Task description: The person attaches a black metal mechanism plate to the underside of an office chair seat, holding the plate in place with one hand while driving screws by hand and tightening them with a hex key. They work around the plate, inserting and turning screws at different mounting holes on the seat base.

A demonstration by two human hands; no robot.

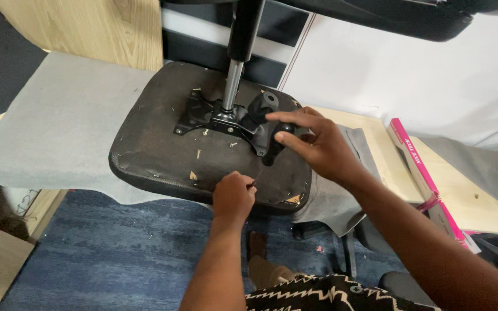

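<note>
Patterned garment (329,294) at bottom edge. Left hand (233,197), fingers closed, pinches what appears to be 1 thin tool against the upturned seat underside (151,155): dark, worn, staple-studded, resting on grey fabric (59,126). Right hand (318,144) loosely grips the black lever (276,145) beside the mounting plate (214,118).

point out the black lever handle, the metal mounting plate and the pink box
black lever handle (273,151), head view, lower end below the right hand
metal mounting plate (196,115), head view, left wing
pink box (415,161), head view, long top edge
</note>
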